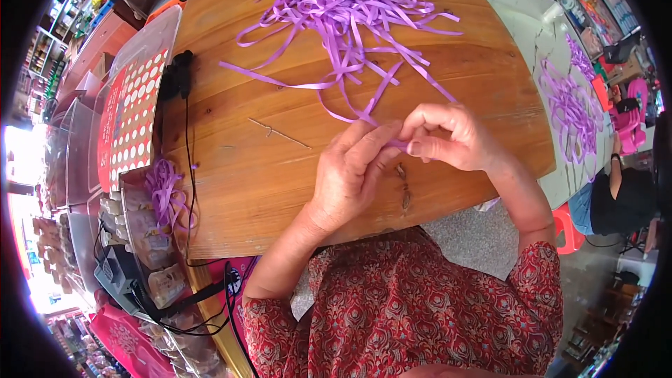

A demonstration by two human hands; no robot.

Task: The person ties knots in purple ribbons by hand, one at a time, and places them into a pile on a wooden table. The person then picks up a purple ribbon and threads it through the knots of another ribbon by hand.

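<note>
A loose heap of purple ribbon strips [357,10] lies on the far part of the wooden table [455,70]. Near the table's front edge my two hands meet over a piece of purple ribbon [398,145]. My left hand [353,171] has its fingers closed on this ribbon, with a strand running up from it toward the heap. Thumb and forefinger of my right hand [448,138] pinch the same piece just to the right. The fingers hide most of what is between them. Left of my hands, a thin pale twisted cord [280,133] with a small knot lies on the wood.
A purple ribbon bundle [166,192] hangs at the table's left edge, near a black cable [189,168] and a red box with white dots [133,115]. More purple ribbons [570,112] lie on a pale table at right. Another person [616,199] sits beyond it.
</note>
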